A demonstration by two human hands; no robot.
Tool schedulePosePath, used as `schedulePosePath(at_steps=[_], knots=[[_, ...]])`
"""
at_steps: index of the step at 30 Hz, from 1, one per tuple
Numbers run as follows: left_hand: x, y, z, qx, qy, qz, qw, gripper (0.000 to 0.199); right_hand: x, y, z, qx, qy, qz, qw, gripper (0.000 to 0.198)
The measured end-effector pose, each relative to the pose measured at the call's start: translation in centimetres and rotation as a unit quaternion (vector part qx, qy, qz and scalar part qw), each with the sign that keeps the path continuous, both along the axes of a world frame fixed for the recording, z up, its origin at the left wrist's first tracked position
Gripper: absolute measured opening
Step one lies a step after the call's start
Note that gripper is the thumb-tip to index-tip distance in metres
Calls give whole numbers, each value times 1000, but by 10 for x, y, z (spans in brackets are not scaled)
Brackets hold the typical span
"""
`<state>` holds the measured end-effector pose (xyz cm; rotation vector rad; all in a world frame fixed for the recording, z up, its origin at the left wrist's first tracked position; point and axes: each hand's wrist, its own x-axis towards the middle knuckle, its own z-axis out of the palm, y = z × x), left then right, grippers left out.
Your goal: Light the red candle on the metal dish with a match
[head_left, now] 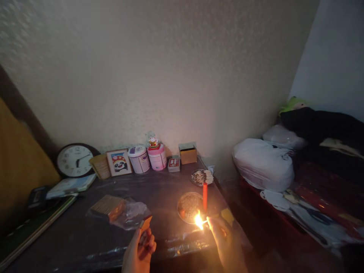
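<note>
The right hand [227, 242], low and right of centre in the frame, pinches a burning match [204, 222] between its fingertips; the flame [198, 221] glows at the match's left end, just beside the foot of a red candle [205, 197]. The candle stands upright at the right edge of a round dish [186, 207] on the table [85, 242]. Whether the flame touches the candle cannot be told.

The left hand [139, 252], at the bottom centre, is closed around a matchbox [145, 224], holding it up with its orange end pointing toward the upper right. The two hands are apart, the box to the left of the flame.

Up and left of the matchbox lies a clear plastic bag [131, 214] with a block of matchboxes [108, 206] partly inside it. Behind the candle, toward the table's far right corner, a small plate [201, 177] holds spent matches.

Along the wall at the back of the table, from left to right, stand a round clock [74, 160], a framed panda picture [119, 162], two round tins [139, 159] with a small figurine [153, 142] on the pink one, a little red box [173, 164] and an open cardboard box [188, 153]. At the right of the frame, white plastic bags [263, 163] lie on a bed [327, 189].
</note>
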<state>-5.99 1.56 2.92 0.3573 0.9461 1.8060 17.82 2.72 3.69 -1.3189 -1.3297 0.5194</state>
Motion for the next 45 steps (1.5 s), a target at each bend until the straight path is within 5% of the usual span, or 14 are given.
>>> schedulePosePath(at_steps=[4, 12, 28, 35, 45], knots=[[1, 1, -1, -3, -7, 6, 1000, 35, -1, 2, -5, -15, 17, -35, 999, 29], [1, 1, -1, -12, -13, 15, 1000, 32, 0, 0, 4, 14, 48, 13, 999, 30], [1, 3, 5, -16, -41, 2, 999, 45, -3, -5, 15, -101, 28, 54, 993, 27], [-5, 8, 1, -3, -43, 2, 999, 44, -9, -3, 8, -35, -8, 42, 998, 24], [-23, 20, -18, -23, -37, -45, 998, 52, -20, 22, 52, -25, 2, 25, 999, 28]])
